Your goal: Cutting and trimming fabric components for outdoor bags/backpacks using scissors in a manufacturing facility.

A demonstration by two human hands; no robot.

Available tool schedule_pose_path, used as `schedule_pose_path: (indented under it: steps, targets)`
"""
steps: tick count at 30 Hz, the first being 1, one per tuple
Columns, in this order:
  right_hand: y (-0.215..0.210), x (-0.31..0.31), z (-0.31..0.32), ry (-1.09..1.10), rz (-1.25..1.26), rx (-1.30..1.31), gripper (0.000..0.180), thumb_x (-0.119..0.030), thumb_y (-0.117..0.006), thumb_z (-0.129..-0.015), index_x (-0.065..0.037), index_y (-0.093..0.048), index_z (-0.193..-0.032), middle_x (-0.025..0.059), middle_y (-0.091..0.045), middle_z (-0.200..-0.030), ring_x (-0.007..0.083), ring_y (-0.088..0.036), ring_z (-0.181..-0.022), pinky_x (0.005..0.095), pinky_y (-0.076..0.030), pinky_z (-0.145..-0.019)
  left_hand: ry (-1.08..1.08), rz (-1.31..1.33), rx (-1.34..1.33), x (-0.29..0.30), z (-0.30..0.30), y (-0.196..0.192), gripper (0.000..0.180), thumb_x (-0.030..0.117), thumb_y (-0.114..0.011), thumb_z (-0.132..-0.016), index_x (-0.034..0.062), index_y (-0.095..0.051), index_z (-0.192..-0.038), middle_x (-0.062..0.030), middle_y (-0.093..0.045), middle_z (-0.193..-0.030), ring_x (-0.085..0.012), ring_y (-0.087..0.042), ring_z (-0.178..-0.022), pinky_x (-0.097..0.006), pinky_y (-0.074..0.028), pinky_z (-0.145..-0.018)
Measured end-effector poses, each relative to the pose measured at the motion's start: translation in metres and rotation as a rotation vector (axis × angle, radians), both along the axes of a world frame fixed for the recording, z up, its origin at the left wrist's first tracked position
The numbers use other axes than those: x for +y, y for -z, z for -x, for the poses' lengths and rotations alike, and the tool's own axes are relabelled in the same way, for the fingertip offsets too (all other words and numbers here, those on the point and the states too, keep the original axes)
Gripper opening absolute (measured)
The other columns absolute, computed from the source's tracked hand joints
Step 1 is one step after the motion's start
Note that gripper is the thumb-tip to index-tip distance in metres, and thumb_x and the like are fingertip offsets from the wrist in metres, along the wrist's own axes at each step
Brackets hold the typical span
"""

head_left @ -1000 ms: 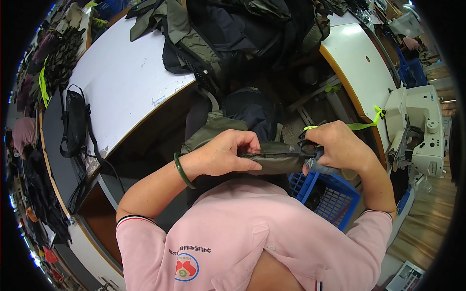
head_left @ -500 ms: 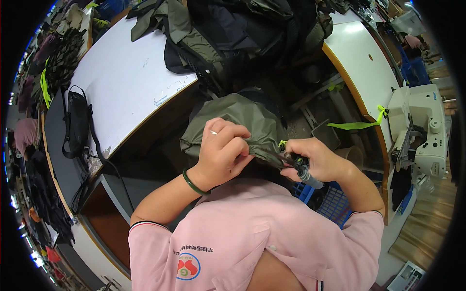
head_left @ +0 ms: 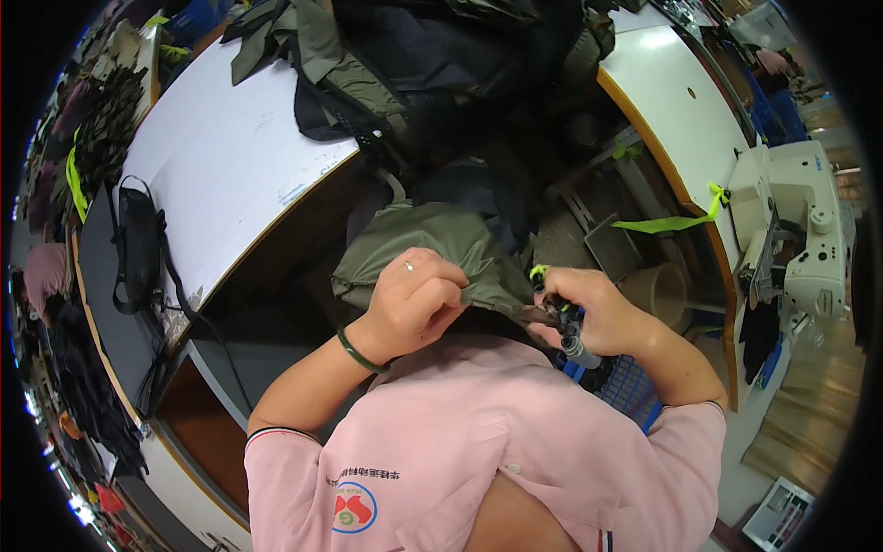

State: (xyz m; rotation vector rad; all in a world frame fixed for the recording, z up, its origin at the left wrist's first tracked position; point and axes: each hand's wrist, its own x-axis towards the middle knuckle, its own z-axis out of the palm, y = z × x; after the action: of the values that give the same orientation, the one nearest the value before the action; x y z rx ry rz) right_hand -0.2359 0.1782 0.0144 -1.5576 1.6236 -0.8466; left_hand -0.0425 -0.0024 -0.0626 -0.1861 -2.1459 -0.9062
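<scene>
Olive-green fabric (head_left: 432,241), a sewn piece whose kind I cannot make out, lies bunched over my lap. My left hand (head_left: 414,299) is closed in a pinch on its near edge. To the right, my right hand (head_left: 593,308) is wrapped around what look like thread snips (head_left: 568,324), with dark wrapped handles, a grey end and a bit of yellow-green on top. Their dark blade points left and meets the drawn-out corner of the fabric. My fingers partly hide the snips, so I cannot tell whether the blades are apart.
A white tabletop (head_left: 235,152) curves along the left, bearing a black pouch with straps (head_left: 138,244). Dark and olive bags (head_left: 441,55) are heaped ahead. At right stands a white sewing machine (head_left: 805,230), with a yellow-green ribbon (head_left: 667,224) nearby. A blue basket (head_left: 635,391) sits below my right arm.
The fabric's edge is pulled into a tighter point toward the snips. My left hand has dipped slightly and closed more. My right hand has turned a little, still holding the snips.
</scene>
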Motion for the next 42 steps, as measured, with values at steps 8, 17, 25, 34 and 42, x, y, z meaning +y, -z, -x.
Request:
schedule_pose_path:
  steps: [8,17,25,34,42]
  targets:
    - [0.004,0.004,0.001,0.08,0.183,0.079,0.03,0.004,-0.073,-0.068,-0.002,-0.058,-0.093,0.0117,-0.06,-0.081,0.028,-0.062,-0.071,0.0348,-0.049,-0.062,0.053,0.081,-0.155,0.009,0.021,-0.024,0.027,0.015,-0.075,-0.073,0.0113,-0.066,-0.098,-0.0047,-0.057,-0.095,-0.0234,-0.054,-0.079,-0.035,-0.043,-0.072]
    - [-0.01,0.04,0.022,0.279,-0.033,-0.257,0.036,-0.012,-0.087,-0.073,-0.004,-0.057,-0.092,0.0042,-0.06,-0.081,0.0124,-0.06,-0.071,0.0264,-0.049,-0.065,0.011,0.364,0.154,0.013,0.019,-0.015,0.02,0.001,-0.07,-0.068,0.0131,-0.062,-0.081,0.0011,-0.055,-0.081,-0.0126,-0.045,-0.06,-0.029,-0.04,-0.063]
    - [-0.029,0.029,0.021,0.287,-0.104,-0.293,0.038,-0.008,-0.088,-0.071,-0.003,-0.058,-0.094,0.0037,-0.061,-0.085,0.0108,-0.06,-0.073,0.0263,-0.05,-0.067,0.08,0.374,0.177,0.012,0.022,-0.017,0.028,-0.004,-0.072,-0.061,0.01,-0.064,-0.085,-0.0018,-0.054,-0.082,-0.0138,-0.046,-0.059,-0.031,-0.039,-0.061]
    - [-0.02,0.003,0.003,0.106,0.018,0.03,0.031,-0.001,-0.08,-0.07,-0.003,-0.057,-0.091,0.0099,-0.06,-0.082,0.0255,-0.06,-0.069,0.0313,-0.048,-0.064,0.175,0.052,-0.188,-0.003,0.021,-0.027,0.021,0.018,-0.076,-0.079,0.0091,-0.063,-0.094,-0.0066,-0.059,-0.098,-0.0241,-0.056,-0.081,-0.036,-0.045,-0.075]
    - [-0.015,0.015,0.019,0.187,-0.02,0.041,0.036,-0.003,-0.08,-0.073,-0.001,-0.053,-0.096,0.0125,-0.062,-0.085,0.0261,-0.063,-0.074,0.0322,-0.05,-0.068,-0.09,0.15,-0.335,-0.045,-0.017,-0.002,0.026,0.008,-0.078,-0.074,0.0081,-0.063,-0.096,-0.0071,-0.059,-0.1,-0.0267,-0.057,-0.088,-0.038,-0.046,-0.081]
